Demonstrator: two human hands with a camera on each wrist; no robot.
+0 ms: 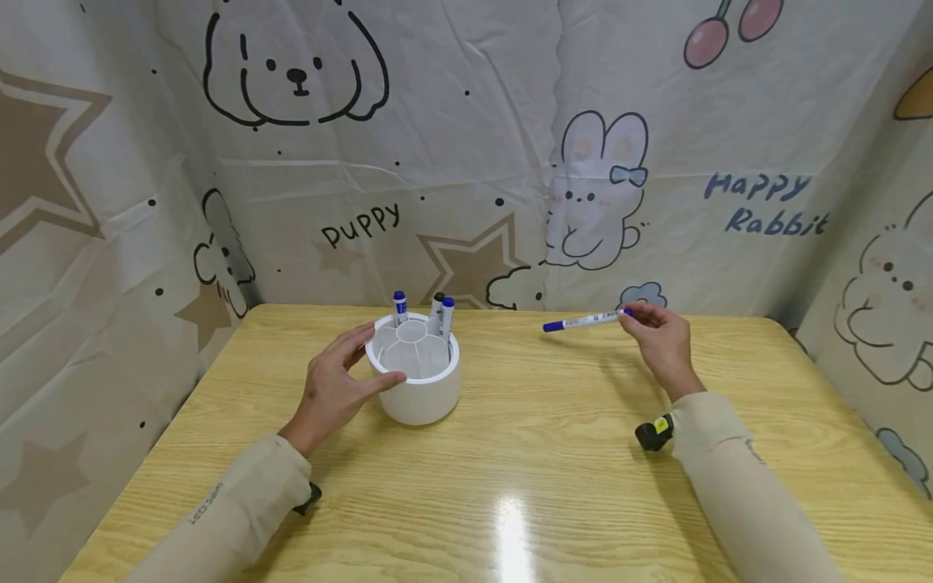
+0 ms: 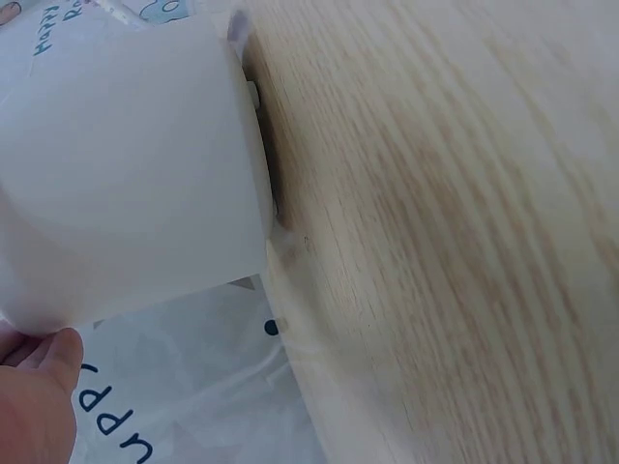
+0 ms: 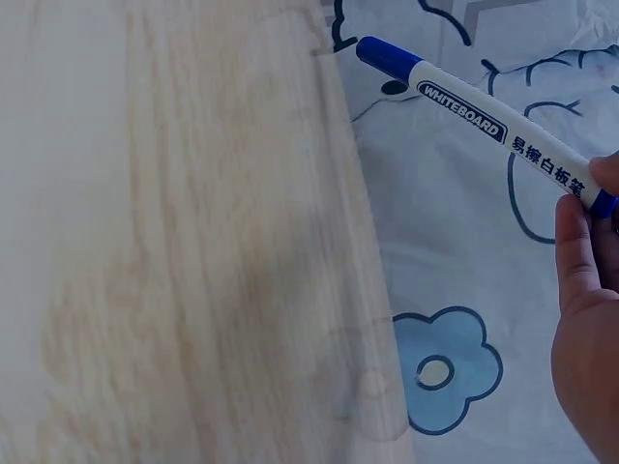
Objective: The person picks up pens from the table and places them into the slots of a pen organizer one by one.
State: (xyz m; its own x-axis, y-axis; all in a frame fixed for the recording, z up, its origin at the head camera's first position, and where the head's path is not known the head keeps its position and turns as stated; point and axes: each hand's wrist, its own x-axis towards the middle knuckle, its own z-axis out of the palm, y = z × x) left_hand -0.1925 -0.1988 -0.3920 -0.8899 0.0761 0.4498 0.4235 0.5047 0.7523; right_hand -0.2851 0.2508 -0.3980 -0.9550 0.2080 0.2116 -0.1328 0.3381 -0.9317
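My left hand grips a round white pen holder by its rim, thumb at the front and fingers at the far left side. Several compartments ring a small round one in its middle. Two blue-capped markers and a black-capped marker stand in its rear compartments. In the left wrist view the white wall fills much of the picture. Off to the right, my right hand pinches a whiteboard marker by its blue end, above the table. Its blue cap points left, toward the holder.
The wood-grain table reaches back to a hanging printed cloth, which also covers both sides. Each wrist carries a small black camera; the right one shows a yellow patch.
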